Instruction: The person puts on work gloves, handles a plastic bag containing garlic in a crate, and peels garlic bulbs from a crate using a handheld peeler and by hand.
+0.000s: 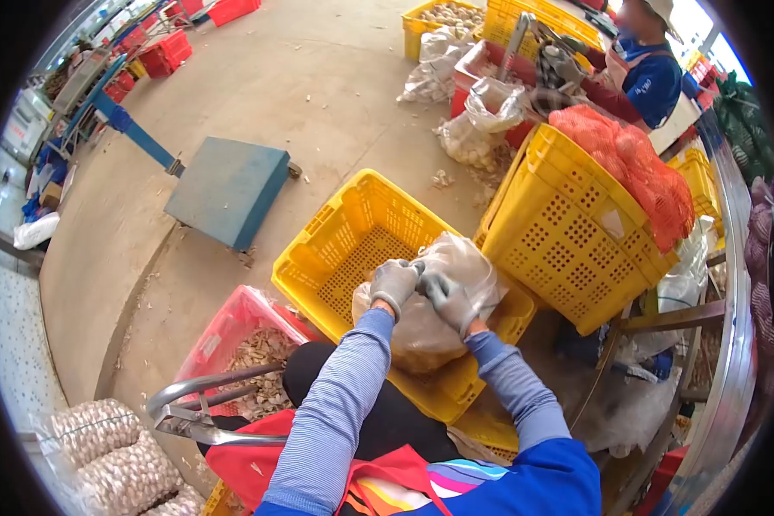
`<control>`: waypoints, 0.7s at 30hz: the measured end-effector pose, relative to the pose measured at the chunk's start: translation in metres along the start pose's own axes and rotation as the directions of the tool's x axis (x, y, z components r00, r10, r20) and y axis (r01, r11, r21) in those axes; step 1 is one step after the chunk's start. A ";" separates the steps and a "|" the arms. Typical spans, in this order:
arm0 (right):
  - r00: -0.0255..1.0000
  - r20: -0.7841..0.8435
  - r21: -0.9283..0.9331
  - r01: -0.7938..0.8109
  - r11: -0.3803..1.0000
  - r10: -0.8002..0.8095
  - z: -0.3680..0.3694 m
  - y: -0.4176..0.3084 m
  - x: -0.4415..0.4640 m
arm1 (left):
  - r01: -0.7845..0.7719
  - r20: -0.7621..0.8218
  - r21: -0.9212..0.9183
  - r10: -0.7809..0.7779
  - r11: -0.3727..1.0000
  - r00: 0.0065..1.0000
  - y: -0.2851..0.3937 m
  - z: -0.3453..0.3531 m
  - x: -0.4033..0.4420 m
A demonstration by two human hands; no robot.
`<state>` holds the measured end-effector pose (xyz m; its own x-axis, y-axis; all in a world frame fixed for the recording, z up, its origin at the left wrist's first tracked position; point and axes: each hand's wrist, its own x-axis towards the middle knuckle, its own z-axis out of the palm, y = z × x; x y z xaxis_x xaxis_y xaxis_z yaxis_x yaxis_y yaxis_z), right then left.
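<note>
In the head view, here we go: 2 gloved hands close together, left hand (396,282) and right hand (450,301), fingers curled, both pinching the gathered top of a translucent plastic bag (426,340)! That bag sits at the near right part of a yellow crate (314,239). A pink-lined bin (218,334) of scraps stands left; right, a second crate (568,236) carries red net sacks (632,163).

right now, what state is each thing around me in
plastic bag, bunched at the top; can't tell if tied
left hand, gloved, closed on the plastic bag
right hand, gloved, closed on the plastic bag
near yellow crate, open-topped
pinkish-red crate, open-topped, holding scraps
orange netting, bulging
pale net sacks, filled
</note>
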<state>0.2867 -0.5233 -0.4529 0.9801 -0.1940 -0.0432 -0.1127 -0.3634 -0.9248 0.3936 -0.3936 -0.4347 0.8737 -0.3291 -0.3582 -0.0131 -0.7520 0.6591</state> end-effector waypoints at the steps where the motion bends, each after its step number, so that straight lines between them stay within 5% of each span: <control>1: 0.998 0.057 -0.276 0.047 0.960 -0.032 0.006 0.023 -0.019 | 0.073 -0.024 -0.076 -0.075 0.994 0.997 0.001 -0.006 -0.004; 2: 0.992 0.118 -0.526 0.109 0.844 -0.054 0.001 0.040 -0.038 | -0.030 -0.058 0.009 0.031 1.000 0.998 -0.009 -0.008 0.007; 4: 0.899 0.401 -0.616 0.121 0.778 0.177 -0.021 0.060 -0.081 | -0.211 -0.071 0.187 0.228 0.959 0.971 -0.052 0.005 0.032; 6: 0.907 0.299 -0.614 -0.055 0.788 0.296 -0.037 0.067 -0.115 | -0.031 -0.068 -0.359 0.007 0.933 0.998 -0.057 0.017 0.028; 8: 0.873 0.275 -0.618 -0.160 0.770 0.403 -0.056 0.067 -0.137 | 0.094 -0.034 -0.549 -0.134 0.830 0.990 -0.040 0.012 0.013; 9: 0.853 0.299 -0.615 -0.170 0.770 0.427 -0.056 0.060 -0.125 | 0.273 0.031 -0.479 -0.295 0.834 0.955 -0.025 0.004 0.013; 10: 0.844 0.317 -0.604 -0.172 0.778 0.433 -0.054 0.053 -0.112 | 0.198 -0.036 -0.322 -0.221 0.926 0.975 -0.028 0.012 0.008; 12: 0.932 0.227 -0.663 -0.066 0.746 0.283 -0.053 0.026 -0.088 | 0.020 -0.191 0.029 -0.014 0.999 0.982 -0.025 0.014 0.014; 14: 0.981 0.162 -0.679 0.033 0.733 0.106 -0.046 -0.041 -0.077 | 0.115 -0.032 0.129 -0.112 0.985 0.993 0.018 -0.019 -0.014; 16: 0.968 0.124 -0.413 0.250 0.876 -0.217 -0.032 -0.114 -0.053 | 0.120 -0.155 0.158 -0.095 0.980 0.983 0.010 -0.007 -0.010; 17: 0.862 0.093 -0.260 0.505 0.823 -0.499 -0.026 -0.175 -0.045 | -0.069 -0.072 0.408 0.108 0.910 0.992 0.004 -0.011 -0.017; 18: 0.659 0.158 -0.127 0.752 0.646 -0.736 -0.012 -0.217 -0.033 | -0.128 -0.023 0.383 0.148 0.915 0.989 0.006 -0.015 -0.018; 19: 0.535 0.208 0.122 0.816 0.565 -0.819 0.003 -0.253 -0.036 | -0.185 0.027 0.352 0.188 0.917 0.982 0.008 -0.019 -0.019; 20: 0.394 0.214 0.359 0.819 0.447 -0.894 0.015 -0.273 -0.040 | -0.079 -0.046 0.209 0.091 0.975 0.995 0.006 -0.022 -0.020; 21: 0.379 0.252 0.386 0.805 0.451 -0.890 0.022 -0.275 -0.045 | 0.013 -0.002 0.080 -0.013 0.997 1.000 0.011 -0.032 -0.026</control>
<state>0.2768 -0.3944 -0.2046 0.5129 0.4797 0.7119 0.8008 0.0315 -0.5981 0.3862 -0.3757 -0.3970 0.8746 -0.3183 -0.3657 -0.0403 -0.7993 0.5996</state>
